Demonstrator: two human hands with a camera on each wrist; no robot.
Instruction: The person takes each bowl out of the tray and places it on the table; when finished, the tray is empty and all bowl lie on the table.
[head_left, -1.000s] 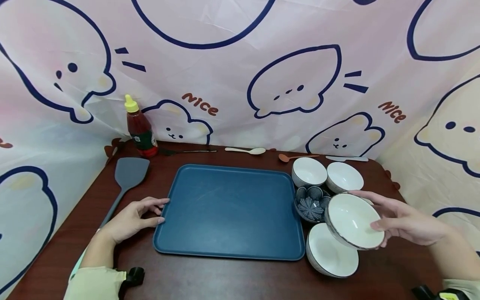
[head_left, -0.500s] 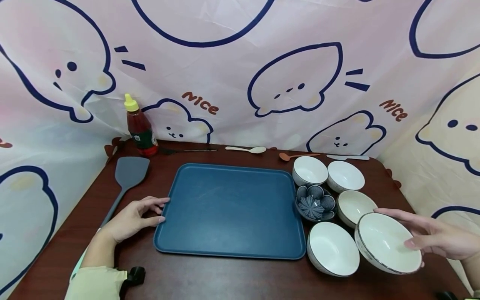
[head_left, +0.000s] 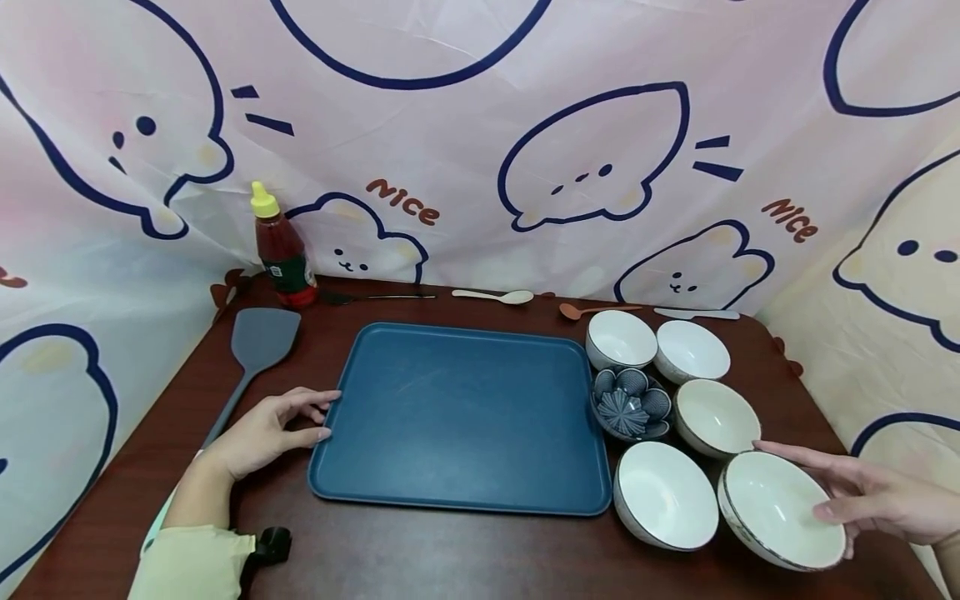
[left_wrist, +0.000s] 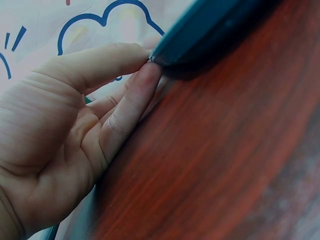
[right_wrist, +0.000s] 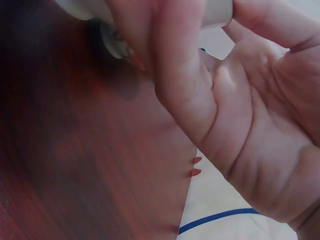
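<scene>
My left hand (head_left: 313, 415) lies on the brown table (head_left: 450, 558), thumb and a finger touching the left rim of the blue tray (head_left: 457, 417). The left wrist view shows those fingertips (left_wrist: 150, 75) straight against the tray's rim (left_wrist: 200, 30). At the front right, my right hand (head_left: 825, 487) grips a large white bowl (head_left: 776, 508) by its right rim, thumb inside and fingers round the outside. The bowl sits low at the table, slightly tilted. In the right wrist view the fingers (right_wrist: 170, 60) curl under the bowl (right_wrist: 217, 12).
Several bowls stand right of the tray: white ones (head_left: 621, 337) (head_left: 690, 350) (head_left: 716, 415) (head_left: 663, 493) and a small blue patterned one (head_left: 630, 404). A grey spatula (head_left: 251, 350), a sauce bottle (head_left: 281, 250) and spoons (head_left: 495, 296) (head_left: 592, 311) lie along the left and back. Cloth walls enclose the table.
My right hand carried the white bowl from above the other bowls to the right and down to the table's front right corner. The left hand stayed at the tray's edge.
</scene>
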